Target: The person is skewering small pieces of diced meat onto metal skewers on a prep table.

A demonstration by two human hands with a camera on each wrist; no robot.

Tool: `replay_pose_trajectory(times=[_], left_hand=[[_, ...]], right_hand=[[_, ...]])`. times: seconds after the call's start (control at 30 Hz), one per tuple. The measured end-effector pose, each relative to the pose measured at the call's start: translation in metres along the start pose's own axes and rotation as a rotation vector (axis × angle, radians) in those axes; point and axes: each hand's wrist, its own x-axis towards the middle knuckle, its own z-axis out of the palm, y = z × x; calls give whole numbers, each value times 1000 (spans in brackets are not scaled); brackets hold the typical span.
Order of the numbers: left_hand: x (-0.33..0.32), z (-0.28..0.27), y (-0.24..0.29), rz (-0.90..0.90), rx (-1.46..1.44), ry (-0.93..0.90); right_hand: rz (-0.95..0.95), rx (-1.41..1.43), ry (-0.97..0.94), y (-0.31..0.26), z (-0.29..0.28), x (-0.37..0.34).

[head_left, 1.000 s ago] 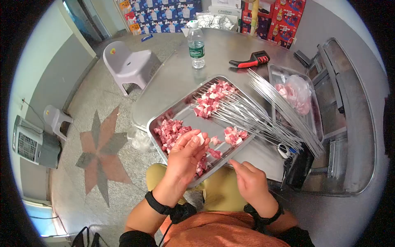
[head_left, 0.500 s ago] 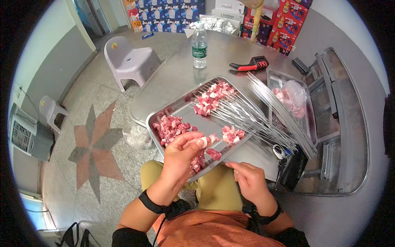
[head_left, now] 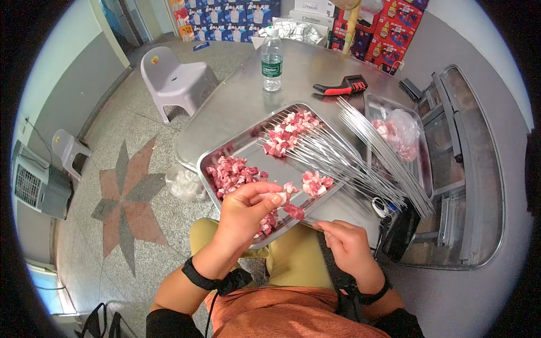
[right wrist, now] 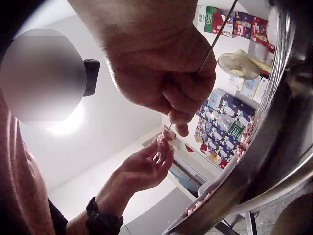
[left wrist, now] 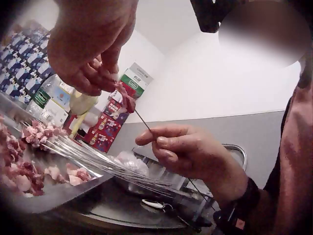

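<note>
My left hand (head_left: 239, 217) pinches a small whitish piece of meat (head_left: 283, 197) between thumb and fingers, over the near side of a metal tray (head_left: 273, 173). In my right hand (head_left: 350, 248) is a thin metal skewer (left wrist: 143, 121), gripped between thumb and index finger and pointing at the left fingertips. A red meat chunk (head_left: 293, 212) sits on the skewer close to the left hand. Loose meat pieces (head_left: 231, 170) lie heaped at the tray's left. Threaded meat skewers (head_left: 287, 135) lie across its far side, and a few fatty pieces (head_left: 315, 183) lie near its right edge.
Bare skewers (head_left: 389, 160) lie in a bundle right of the tray, by a second tray holding bagged meat (head_left: 400, 135). Behind stand a water bottle (head_left: 271, 65) and a red-black knife sharpener (head_left: 341, 86). Scissors (head_left: 380, 207) lie at the right. A plastic stool (head_left: 177, 79) stands left.
The left hand turned and brought the whitish piece down toward the skewer's tip, where its fingers now close round it. The right hand keeps hold of the skewer, shifting slightly.
</note>
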Motion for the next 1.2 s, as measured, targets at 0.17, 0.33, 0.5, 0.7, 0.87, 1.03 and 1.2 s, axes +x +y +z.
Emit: replay_pose_trajectory(times=[0.17,0.33,0.5,0.7,0.87,1.03,1.2], left_hand=[[1,0,3,13,135,-64],[5,1,4,-33,159,-80],[14,-10,1,-125,-118,-88],[13,-10,-2,-50,59,-128],[15,-8,-3,-46,262,-167],[14,-12,-4,-39,81,-173],[5,-7,-19,-188,-319,-26]], right_hand=[[-27,45,-16,10,0,4],[-27,120,-58,15,2,11],[109,339,-109,22,6,10],[82,284,-94,21,8,11],[116,308,-146,27,14,14],[200,468,-152,29,24,14],[389,790,-231,20,34,12]])
